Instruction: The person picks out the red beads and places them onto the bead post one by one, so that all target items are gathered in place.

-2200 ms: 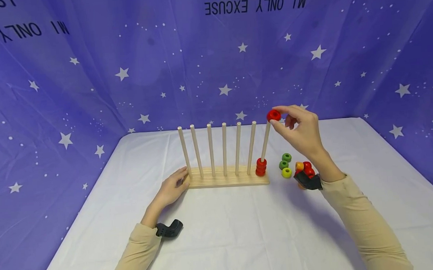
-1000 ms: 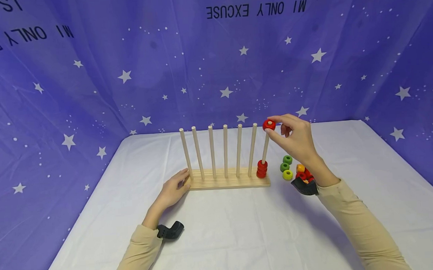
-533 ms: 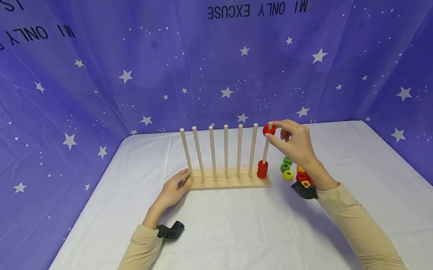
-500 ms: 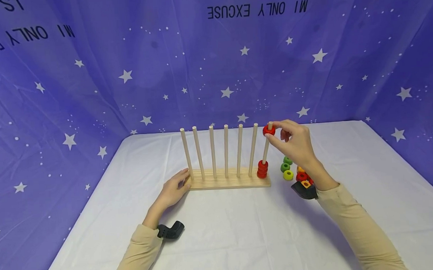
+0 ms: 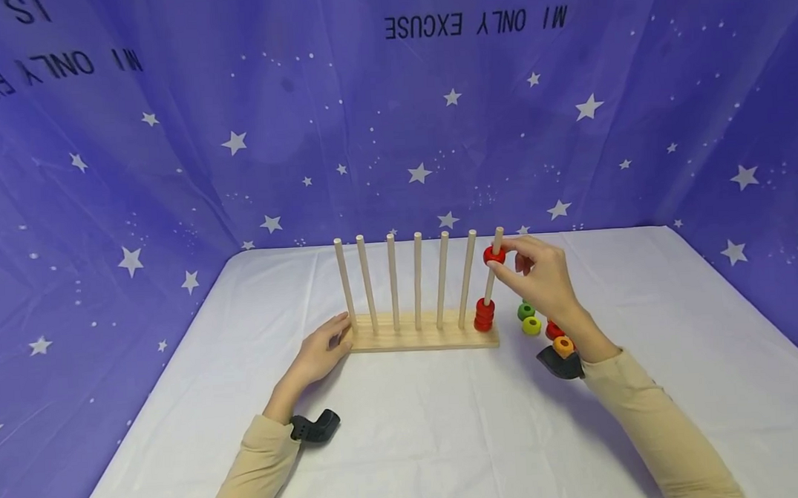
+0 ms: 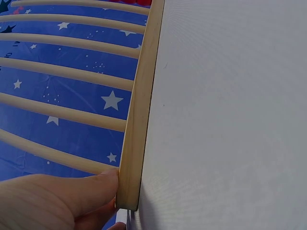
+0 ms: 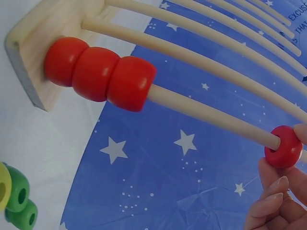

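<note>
A wooden peg rack (image 5: 419, 342) stands on the table with several upright pegs in a row. My left hand (image 5: 319, 352) holds its left end; in the left wrist view the thumb (image 6: 98, 191) presses against the board. My right hand (image 5: 546, 278) pinches a red bead (image 5: 489, 259) between thumb and fingertips. That bead is threaded around the rightmost peg (image 5: 497, 239), near its upper end. Three red beads (image 7: 93, 74) are stacked at the bottom of the same peg, touching one another and apart from the held bead. The other pegs carry no beads.
Loose beads lie right of the rack: green (image 5: 526, 311), yellow (image 5: 532, 326), red (image 5: 554, 330) and orange (image 5: 564, 346). My right wrist and its black camera mount (image 5: 558, 363) partly hide them. A white cloth (image 5: 407, 427) covers the table; a purple star-patterned curtain (image 5: 366, 117) hangs behind.
My right hand has brought the red bead over the rightmost peg's tip and slid it a little way down. The left hand stays at the rack's left end.
</note>
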Tool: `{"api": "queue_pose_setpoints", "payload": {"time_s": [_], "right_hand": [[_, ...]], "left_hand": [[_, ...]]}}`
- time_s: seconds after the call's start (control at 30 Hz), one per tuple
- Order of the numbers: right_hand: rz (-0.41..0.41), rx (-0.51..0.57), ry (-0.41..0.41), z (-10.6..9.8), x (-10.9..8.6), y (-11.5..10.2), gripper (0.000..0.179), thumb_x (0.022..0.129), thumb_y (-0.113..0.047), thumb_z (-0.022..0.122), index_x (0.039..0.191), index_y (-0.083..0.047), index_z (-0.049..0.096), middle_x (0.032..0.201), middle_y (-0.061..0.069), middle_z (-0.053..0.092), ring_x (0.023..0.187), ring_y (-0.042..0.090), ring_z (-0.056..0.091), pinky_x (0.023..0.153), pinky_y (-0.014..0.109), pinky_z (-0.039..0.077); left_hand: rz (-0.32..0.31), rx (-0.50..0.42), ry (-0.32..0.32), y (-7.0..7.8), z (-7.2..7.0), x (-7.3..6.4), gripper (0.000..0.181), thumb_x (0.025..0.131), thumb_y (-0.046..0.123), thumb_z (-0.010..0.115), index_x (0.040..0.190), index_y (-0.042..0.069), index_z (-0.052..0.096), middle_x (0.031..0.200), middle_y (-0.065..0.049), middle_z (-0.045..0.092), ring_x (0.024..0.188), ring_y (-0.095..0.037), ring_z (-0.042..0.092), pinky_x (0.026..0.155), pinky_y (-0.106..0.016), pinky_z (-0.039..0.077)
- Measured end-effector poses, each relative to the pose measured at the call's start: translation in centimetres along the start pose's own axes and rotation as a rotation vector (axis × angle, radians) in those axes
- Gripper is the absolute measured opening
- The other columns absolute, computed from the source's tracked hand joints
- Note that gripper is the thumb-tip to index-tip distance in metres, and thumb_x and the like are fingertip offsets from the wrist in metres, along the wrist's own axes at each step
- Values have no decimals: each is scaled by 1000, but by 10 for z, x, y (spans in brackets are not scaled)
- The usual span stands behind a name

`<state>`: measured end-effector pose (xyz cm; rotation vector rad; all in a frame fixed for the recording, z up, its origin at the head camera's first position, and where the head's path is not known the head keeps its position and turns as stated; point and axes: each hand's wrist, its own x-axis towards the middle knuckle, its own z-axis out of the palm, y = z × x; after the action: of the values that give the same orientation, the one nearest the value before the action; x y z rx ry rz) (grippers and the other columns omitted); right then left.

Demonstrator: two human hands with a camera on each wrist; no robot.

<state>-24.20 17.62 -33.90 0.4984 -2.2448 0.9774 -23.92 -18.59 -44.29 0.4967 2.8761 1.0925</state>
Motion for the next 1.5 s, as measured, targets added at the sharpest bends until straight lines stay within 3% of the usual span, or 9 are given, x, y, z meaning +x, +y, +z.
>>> {"api": "queue_pose_setpoints", "payload": {"time_s": [0.93, 1.13, 1.5], "right_hand": [[36, -65, -167, 5, -20, 18, 23, 76, -17, 77, 96, -7, 73, 77, 6, 64, 56, 8, 39, 48, 18, 32], [78, -84, -264, 6, -20, 19, 23, 77, -19, 76, 97, -9, 73, 86, 8, 70, 59, 12, 45, 48, 18, 35], [105, -104, -397, 7, -15, 21, 21, 78, -20, 75, 95, -10, 72, 88, 7, 72, 61, 13, 45, 49, 20, 35]], "left_hand": [[33, 9, 8, -2, 4, 0, 49, 91, 11, 56, 135, -5, 44, 147, -22, 38, 137, -41, 33, 113, -54, 29], [35, 20, 16, -3, 3, -2, 48, 91, 10, 56, 135, -6, 45, 146, -23, 38, 137, -42, 34, 113, -55, 29], [15, 1, 13, 1, 0, -1, 48, 91, 11, 56, 135, -6, 44, 147, -22, 37, 138, -41, 32, 114, -55, 28]]}}
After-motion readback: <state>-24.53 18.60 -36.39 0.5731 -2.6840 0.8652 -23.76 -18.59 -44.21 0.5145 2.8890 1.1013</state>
